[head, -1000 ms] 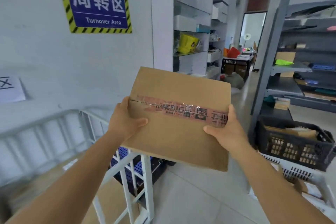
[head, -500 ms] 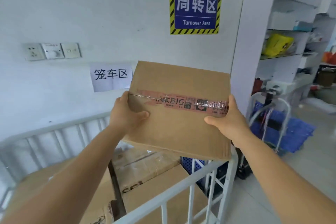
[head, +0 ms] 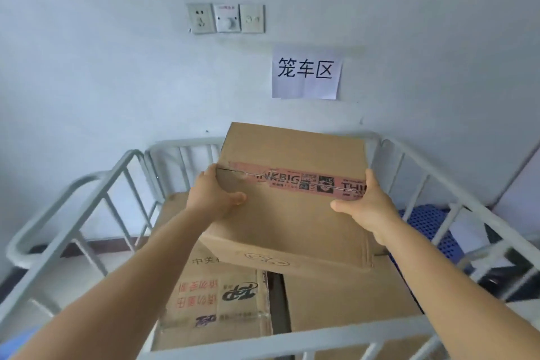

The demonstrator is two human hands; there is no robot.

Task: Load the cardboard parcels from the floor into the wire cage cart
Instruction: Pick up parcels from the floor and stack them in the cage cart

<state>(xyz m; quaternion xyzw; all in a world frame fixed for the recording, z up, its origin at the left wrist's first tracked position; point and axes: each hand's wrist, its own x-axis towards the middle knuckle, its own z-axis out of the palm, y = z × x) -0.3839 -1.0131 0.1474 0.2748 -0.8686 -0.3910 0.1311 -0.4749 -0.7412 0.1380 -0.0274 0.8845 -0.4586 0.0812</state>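
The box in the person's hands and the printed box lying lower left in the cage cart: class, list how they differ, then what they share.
1. The held box has pink printed tape across its top; the printed box shows red characters and a dark logo.
2. The held box is tilted, gripped by the left hand and right hand; the printed box lies flat in the cage cart.
Both are brown cardboard.

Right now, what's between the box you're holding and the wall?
In the head view, the far rail of the wire cage cart stands between the held parcel and the wall, with nothing else in that stretch.
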